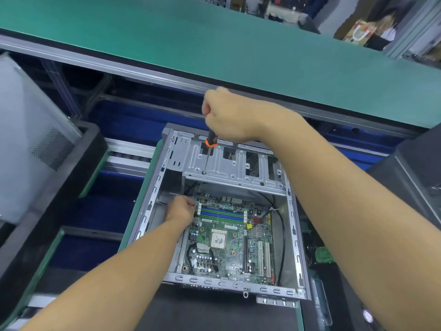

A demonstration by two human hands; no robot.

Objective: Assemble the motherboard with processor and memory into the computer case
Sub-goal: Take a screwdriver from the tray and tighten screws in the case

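A: motherboard?
B: flat inside case. Right grip clamped on screwdriver, tip on drive cage
A: left grip?
B: curled at board's far-left corner; holding anything or not, cannot tell

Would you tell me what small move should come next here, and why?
Probably the right hand should bring the screwdriver down to the far-left corner of the motherboard, where the left hand rests. The board already lies in the case, while the tip sits on the drive cage, off the board. Whether a screw waits there I cannot tell.
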